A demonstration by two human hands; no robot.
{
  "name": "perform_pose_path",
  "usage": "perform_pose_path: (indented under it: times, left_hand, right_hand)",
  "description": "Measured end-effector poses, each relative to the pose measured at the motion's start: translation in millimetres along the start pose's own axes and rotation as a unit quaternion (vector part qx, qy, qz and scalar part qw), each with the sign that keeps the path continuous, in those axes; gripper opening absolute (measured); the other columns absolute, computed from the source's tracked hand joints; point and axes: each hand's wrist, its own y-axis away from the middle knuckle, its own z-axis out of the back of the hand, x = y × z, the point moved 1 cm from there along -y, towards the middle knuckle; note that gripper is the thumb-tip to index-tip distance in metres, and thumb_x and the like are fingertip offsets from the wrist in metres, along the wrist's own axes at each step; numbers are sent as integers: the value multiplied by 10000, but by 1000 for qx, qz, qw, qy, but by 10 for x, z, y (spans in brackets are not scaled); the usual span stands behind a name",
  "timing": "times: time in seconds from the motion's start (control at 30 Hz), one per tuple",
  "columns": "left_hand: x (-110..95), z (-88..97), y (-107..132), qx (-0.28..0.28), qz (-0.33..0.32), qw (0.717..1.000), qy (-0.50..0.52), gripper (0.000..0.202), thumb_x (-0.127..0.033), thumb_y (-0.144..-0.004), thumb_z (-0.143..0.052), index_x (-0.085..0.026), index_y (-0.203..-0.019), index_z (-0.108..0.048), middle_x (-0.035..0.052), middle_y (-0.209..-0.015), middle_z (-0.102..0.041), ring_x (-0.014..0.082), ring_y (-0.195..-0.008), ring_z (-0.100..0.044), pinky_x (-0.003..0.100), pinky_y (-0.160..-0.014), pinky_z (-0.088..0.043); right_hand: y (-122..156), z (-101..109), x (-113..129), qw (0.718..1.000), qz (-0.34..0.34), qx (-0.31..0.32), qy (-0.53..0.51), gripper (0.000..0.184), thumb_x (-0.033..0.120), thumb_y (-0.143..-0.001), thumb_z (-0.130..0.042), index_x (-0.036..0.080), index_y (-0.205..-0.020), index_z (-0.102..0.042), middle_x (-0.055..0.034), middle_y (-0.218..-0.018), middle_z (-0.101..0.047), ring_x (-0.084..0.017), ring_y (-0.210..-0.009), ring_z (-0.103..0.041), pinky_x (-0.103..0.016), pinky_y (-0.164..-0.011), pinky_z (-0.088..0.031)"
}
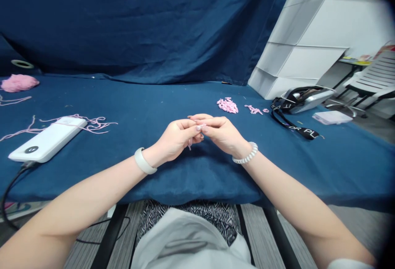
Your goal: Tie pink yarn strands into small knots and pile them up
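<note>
My left hand (176,138) and my right hand (222,134) meet above the front middle of the blue-covered table. Both are closed, thumbs and fingertips pinched together on a small piece of pink yarn (190,143). One short end dangles below my left fingers; the rest is mostly hidden by the fingers. Beyond my right hand lies a little heap of pink yarn pieces (227,105), with a few loose pink bits (254,109) to its right.
At left, a white power bank (46,139) with a black cable (15,178) rests among pink yarn strands (97,125). Behind it sit a fluffy pink ball (20,83) and a tape roll (22,64). On the right are an open pouch (311,100), a black lanyard (296,129) and a clear box (332,117).
</note>
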Motion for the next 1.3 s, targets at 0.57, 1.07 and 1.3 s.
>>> perform_pose_path:
  times: [0.57,1.07,1.3]
  left_hand:
    - [-36,106,-32,12,14,999,-49,295,-374,-603,-881,-128,-685,-740,33,-599,-635,93,-563,-573,237,-607,-486]
    - [-138,171,-17,83,-10,979,-184,190,-305,-722,-800,-127,-754,-741,40,-725,-701,108,-673,-625,214,-659,-490]
    - [-117,205,-59,-17,-93,991,-95,195,-300,-699,-823,-143,-755,-722,23,-742,-699,100,-667,-622,206,-641,-492]
  right_hand:
    - [16,-41,14,996,-40,-45,-72,172,293,-610,-871,188,-660,-745,-22,-1007,-645,-92,-810,-606,-254,-743,-525]
    - [22,-103,-13,990,-68,-45,-115,252,293,-614,-878,165,-666,-667,6,-880,-639,-73,-692,-592,-228,-662,-507]
    - [9,-106,-155,996,-71,-49,-31,602,549,-629,-815,234,-1100,-615,-28,-1032,-666,-133,-940,-649,-273,-851,-520]
